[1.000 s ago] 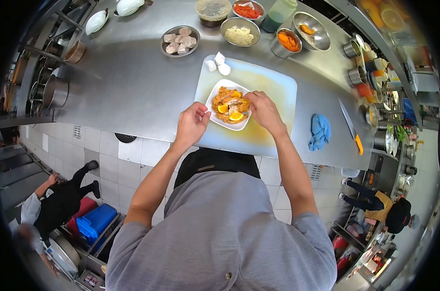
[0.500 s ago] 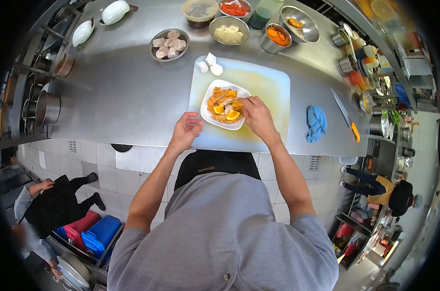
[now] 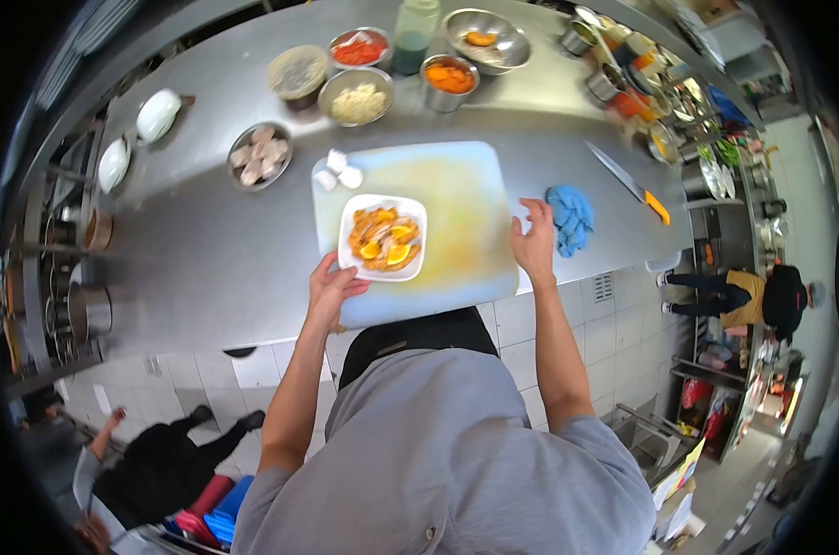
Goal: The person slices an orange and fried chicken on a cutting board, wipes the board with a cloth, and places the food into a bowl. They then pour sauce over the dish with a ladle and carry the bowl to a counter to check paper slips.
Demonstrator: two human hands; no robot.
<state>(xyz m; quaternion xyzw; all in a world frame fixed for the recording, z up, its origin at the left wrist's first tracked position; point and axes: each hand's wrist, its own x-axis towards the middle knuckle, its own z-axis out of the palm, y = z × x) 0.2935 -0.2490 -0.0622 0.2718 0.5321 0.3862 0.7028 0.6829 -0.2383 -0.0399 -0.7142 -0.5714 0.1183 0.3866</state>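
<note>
A square white plate [image 3: 346, 255] sits on the left part of the cutting board [image 3: 466, 199]. On it lies a pile of golden-brown sliced food [image 3: 375, 229] with orange wedges [image 3: 398, 254] on top. My left hand [image 3: 334, 291] is at the plate's near left corner, thumb and fingers around the rim. Over the board's right edge is my right hand [image 3: 534, 242], fingers apart and holding nothing. Just beyond its fingertips lies a crumpled blue cloth [image 3: 572, 220]. Several small white lumps [image 3: 337, 173] rest on the board's far left corner.
A knife [image 3: 627, 180] with an orange handle lies at the right. Behind the board stand a bowl of pale chunks [image 3: 258, 155], a bowl of chopped white food [image 3: 357, 102], a metal pot of orange pieces [image 3: 449, 79] and a green-filled bottle [image 3: 414, 37]. A person [image 3: 165, 472] stands at left.
My right hand has left the food and moved right, opening near the blue cloth. My left hand has come against the plate's corner. The whole view has shifted and tilted.
</note>
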